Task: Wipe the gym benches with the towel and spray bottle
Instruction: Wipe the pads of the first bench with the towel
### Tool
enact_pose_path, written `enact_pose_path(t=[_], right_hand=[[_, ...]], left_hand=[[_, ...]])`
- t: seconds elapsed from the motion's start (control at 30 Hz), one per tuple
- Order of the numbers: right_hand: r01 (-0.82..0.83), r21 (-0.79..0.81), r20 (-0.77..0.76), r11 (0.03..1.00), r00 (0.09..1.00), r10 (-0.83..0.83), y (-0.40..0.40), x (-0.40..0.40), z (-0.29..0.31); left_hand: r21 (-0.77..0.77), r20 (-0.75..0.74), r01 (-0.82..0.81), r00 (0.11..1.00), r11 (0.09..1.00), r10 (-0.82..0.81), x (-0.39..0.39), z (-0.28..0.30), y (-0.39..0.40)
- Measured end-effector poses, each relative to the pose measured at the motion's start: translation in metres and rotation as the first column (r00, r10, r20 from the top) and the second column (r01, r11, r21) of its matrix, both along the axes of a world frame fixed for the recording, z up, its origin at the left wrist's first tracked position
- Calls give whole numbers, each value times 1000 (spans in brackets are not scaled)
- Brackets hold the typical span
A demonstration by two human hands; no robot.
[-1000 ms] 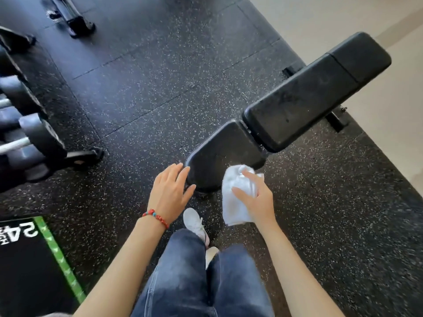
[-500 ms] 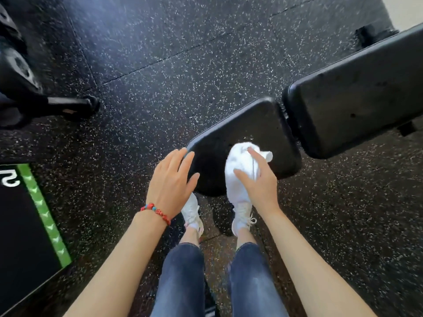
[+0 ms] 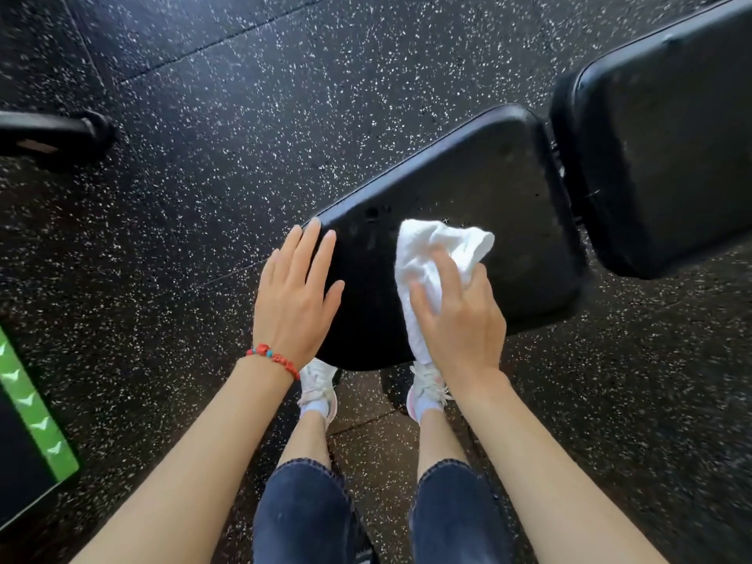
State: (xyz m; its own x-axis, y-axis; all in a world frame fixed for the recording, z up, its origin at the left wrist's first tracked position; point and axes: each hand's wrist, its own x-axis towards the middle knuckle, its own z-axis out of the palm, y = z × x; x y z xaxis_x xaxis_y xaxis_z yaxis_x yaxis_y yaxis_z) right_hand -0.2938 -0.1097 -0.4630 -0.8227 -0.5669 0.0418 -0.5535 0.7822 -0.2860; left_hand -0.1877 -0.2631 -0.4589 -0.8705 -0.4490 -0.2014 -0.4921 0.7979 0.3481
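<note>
On the near end of a black bench seat, the right hand presses a bunched white towel, fingers curled over it. Left hand lies flat on the seat's left edge, fingers straight, steadying it. Best done in firm, overlapping strokes from near edge to far, then across the back pad. Counted: one towel, two pads, two hands; no spray bottle in view.

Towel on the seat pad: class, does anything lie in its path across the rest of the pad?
Nothing visible does. The towel, under the right hand, lies on the seat pad, whose remaining surface is bare; the left hand sits at its left edge.
</note>
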Motion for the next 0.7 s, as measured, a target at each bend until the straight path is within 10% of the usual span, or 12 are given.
enact_pose_path(t=[0.4, 0.7], right_hand=[[339, -76, -267, 938, 899, -347, -55, -62, -22], [-17, -8, -348, 1000, 937, 13, -64, 10, -23]], left_hand=[[-14, -139, 78, 987, 997, -79, 10, -31, -12], [-27, -122, 130, 984, 991, -133, 14, -31, -17]])
